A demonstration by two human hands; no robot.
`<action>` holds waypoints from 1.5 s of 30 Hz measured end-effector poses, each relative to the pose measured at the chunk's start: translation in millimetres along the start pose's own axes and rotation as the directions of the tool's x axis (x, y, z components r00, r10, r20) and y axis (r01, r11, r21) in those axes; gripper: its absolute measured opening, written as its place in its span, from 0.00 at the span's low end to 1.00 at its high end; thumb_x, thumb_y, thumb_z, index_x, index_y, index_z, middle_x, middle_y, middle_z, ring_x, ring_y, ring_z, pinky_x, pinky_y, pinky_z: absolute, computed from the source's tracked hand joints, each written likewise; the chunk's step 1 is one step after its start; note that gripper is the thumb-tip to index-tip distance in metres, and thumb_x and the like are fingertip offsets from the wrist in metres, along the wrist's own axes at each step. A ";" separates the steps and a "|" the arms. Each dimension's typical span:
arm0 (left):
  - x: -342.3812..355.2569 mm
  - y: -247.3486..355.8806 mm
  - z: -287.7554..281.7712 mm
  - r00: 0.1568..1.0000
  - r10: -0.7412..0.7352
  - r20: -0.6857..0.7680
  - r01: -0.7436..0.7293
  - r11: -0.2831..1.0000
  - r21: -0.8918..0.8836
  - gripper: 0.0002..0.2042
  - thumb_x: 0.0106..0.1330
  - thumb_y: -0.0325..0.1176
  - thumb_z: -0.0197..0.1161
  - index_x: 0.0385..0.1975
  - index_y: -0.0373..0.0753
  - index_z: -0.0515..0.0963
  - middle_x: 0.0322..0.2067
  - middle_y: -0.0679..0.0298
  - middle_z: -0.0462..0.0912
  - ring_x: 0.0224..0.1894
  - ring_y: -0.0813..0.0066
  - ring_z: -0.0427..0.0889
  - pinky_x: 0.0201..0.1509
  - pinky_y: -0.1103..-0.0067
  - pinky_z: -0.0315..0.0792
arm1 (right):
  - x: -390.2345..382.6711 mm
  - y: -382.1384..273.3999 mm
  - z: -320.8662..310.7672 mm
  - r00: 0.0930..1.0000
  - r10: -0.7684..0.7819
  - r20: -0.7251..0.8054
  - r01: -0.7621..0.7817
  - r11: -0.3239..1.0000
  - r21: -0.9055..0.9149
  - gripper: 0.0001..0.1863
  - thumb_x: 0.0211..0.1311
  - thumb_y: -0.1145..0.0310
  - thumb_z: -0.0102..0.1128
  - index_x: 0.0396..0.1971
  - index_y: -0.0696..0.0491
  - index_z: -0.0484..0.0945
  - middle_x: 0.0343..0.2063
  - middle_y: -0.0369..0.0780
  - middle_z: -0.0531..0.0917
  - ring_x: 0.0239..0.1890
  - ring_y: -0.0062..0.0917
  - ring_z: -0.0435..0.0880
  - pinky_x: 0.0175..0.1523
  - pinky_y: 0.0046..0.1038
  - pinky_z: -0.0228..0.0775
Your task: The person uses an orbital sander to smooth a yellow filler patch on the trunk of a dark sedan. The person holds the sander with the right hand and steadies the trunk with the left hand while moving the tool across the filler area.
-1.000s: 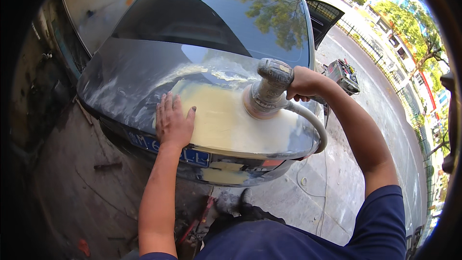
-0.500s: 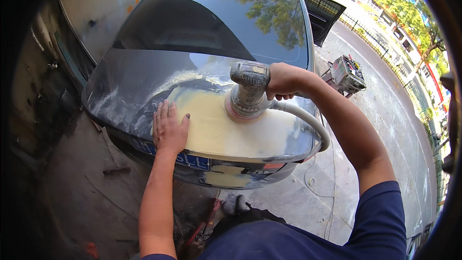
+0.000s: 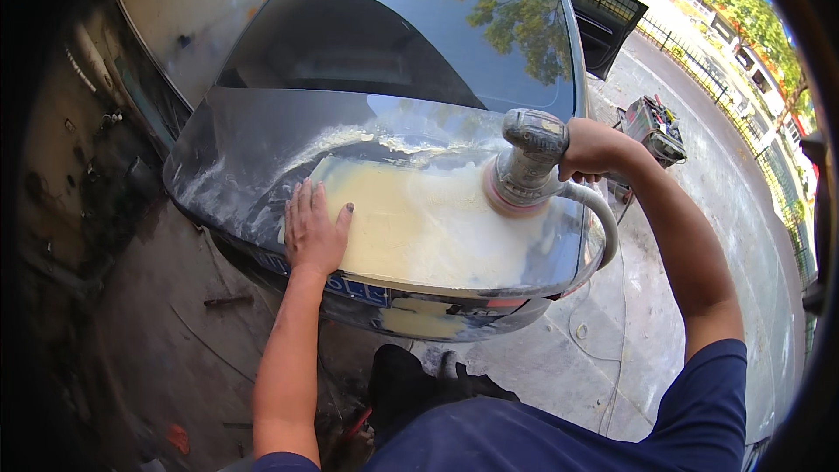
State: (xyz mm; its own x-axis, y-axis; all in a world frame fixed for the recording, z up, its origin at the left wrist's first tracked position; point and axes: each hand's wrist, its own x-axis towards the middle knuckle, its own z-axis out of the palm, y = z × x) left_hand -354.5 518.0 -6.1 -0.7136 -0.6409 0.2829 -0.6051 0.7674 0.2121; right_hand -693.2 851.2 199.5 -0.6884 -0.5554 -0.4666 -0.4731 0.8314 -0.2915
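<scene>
My right hand is wrapped round the body of a dusty grey orbital sander. The sander's round pad lies against the right part of a cream filler patch on the dark trunk lid of a car. From the tool a grey ribbed hose curves down past the lid's right edge. Flat on the lid, at the left border of the filler, rests my left hand, fingers stretched out and nothing in it. White dust streaks the lid around the patch.
The rear window rises beyond the lid, and a car door hangs out at the right. A cart with tools stands on the concrete. A thin cable lies on the floor. A stained wall panel borders the left side.
My right hand has moved the sander rightward across the filler, toward the lid's right edge. My left hand keeps its place on the lid. The whole view has shifted slightly.
</scene>
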 end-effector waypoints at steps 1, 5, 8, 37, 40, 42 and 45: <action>-0.1 -0.4 -0.8 1.000 0.001 0.009 -0.001 1.000 -0.003 0.39 0.86 0.59 0.63 0.85 0.35 0.70 0.88 0.47 0.66 0.92 0.48 0.58 0.97 0.56 0.49 | 1.9 -12.1 3.3 1.000 -0.020 0.006 0.020 1.000 -0.010 0.08 0.53 0.73 0.83 0.27 0.61 0.91 0.23 0.42 0.90 0.20 0.29 0.89 0.27 0.32 0.83; -1.3 -3.7 -4.6 0.999 0.035 0.020 -0.035 0.999 -0.017 0.39 0.87 0.58 0.61 0.86 0.36 0.69 0.88 0.46 0.65 0.93 0.48 0.57 0.97 0.55 0.48 | 10.5 -74.5 17.1 0.994 -0.100 0.034 0.101 0.994 -0.046 0.09 0.55 0.71 0.82 0.29 0.61 0.91 0.24 0.42 0.91 0.22 0.30 0.90 0.30 0.33 0.84; -4.0 -6.9 -8.0 0.998 0.051 0.039 -0.050 0.999 -0.013 0.39 0.87 0.59 0.60 0.86 0.34 0.69 0.89 0.45 0.64 0.93 0.47 0.56 0.97 0.56 0.47 | 14.1 -103.5 24.6 0.990 -0.123 0.065 0.126 0.991 -0.040 0.09 0.55 0.71 0.82 0.30 0.61 0.91 0.25 0.42 0.92 0.24 0.30 0.91 0.32 0.33 0.86; 126.2 -312.5 -65.2 0.864 0.490 0.116 -0.472 0.868 -0.154 0.39 0.91 0.61 0.52 0.84 0.30 0.70 0.87 0.45 0.66 0.92 0.41 0.59 0.95 0.48 0.52 | -31.5 -137.4 86.1 0.799 0.594 -0.096 -0.474 0.720 0.508 0.05 0.55 0.76 0.79 0.28 0.61 0.89 0.23 0.43 0.89 0.17 0.28 0.84 0.22 0.34 0.74; 124.1 -310.9 -61.6 0.860 0.496 0.119 -0.479 0.866 -0.147 0.39 0.90 0.59 0.55 0.85 0.31 0.69 0.88 0.45 0.65 0.92 0.42 0.58 0.96 0.47 0.50 | -46.3 -100.6 87.4 0.669 0.738 -0.089 -0.543 0.567 0.619 0.06 0.59 0.74 0.79 0.28 0.60 0.90 0.23 0.44 0.89 0.18 0.29 0.84 0.23 0.36 0.75; 123.0 -308.1 -61.0 0.861 0.494 0.123 -0.475 0.866 -0.155 0.38 0.89 0.57 0.57 0.86 0.31 0.68 0.88 0.45 0.65 0.92 0.42 0.57 0.96 0.47 0.49 | -50.1 -83.4 83.4 0.571 0.818 -0.069 -0.586 0.465 0.664 0.06 0.60 0.73 0.79 0.28 0.60 0.90 0.24 0.44 0.89 0.18 0.29 0.84 0.23 0.36 0.75; 123.2 -303.4 -63.8 0.864 0.486 0.130 -0.463 0.870 -0.170 0.38 0.88 0.55 0.60 0.86 0.32 0.67 0.89 0.46 0.64 0.93 0.43 0.57 0.96 0.46 0.48 | -52.7 -78.1 81.0 0.580 0.806 -0.117 -0.587 0.514 0.625 0.05 0.59 0.75 0.79 0.30 0.59 0.90 0.23 0.43 0.88 0.19 0.28 0.85 0.23 0.35 0.76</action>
State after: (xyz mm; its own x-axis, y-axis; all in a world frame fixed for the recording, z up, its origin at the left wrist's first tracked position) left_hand -236.3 207.5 24.1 -0.9567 -0.1836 0.2259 -0.1355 0.9677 0.2127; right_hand -575.4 817.1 179.2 -0.8450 0.3455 -0.4082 0.5053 0.7658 -0.3979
